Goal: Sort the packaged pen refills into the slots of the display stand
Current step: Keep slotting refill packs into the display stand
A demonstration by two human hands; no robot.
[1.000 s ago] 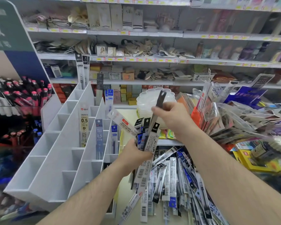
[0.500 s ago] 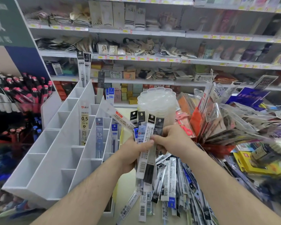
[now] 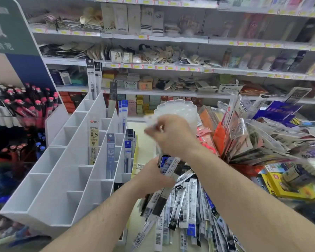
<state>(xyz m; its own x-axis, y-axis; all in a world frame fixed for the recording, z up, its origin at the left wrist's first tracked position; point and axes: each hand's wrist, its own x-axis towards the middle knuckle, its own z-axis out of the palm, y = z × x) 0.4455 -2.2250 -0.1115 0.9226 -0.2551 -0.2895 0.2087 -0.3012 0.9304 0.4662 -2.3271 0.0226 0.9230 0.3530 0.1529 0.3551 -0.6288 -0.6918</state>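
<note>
Fingers of the left hand (image 3: 153, 176) wrap tight around a bundle of packaged refills (image 3: 168, 171), holding it upright just in front of the stand (image 3: 62, 179). The right hand (image 3: 171, 135) sits directly above that bundle, its fingers curled together near a blurred pale packet (image 3: 151, 122); motion blur hides whether it truly pinches the packet. Both forearms reach in from the bottom edge.

Below the hands, a loose pile of refill packets (image 3: 189, 206) fans out across the counter, barcodes and black-and-blue labels facing up. To the left stands the white stand, stepped in rows of open slots. A few slots on its right side already hold upright packets, among them a yellow one marked 0.5 (image 3: 94, 140) and a blue-grey one (image 3: 110, 155) beside it. Behind the hands is a clear round tub (image 3: 178, 110). To the right, a spread of hanging packets (image 3: 253, 139) crowds the counter. Shelves (image 3: 153, 38) of goods fill the background.
</note>
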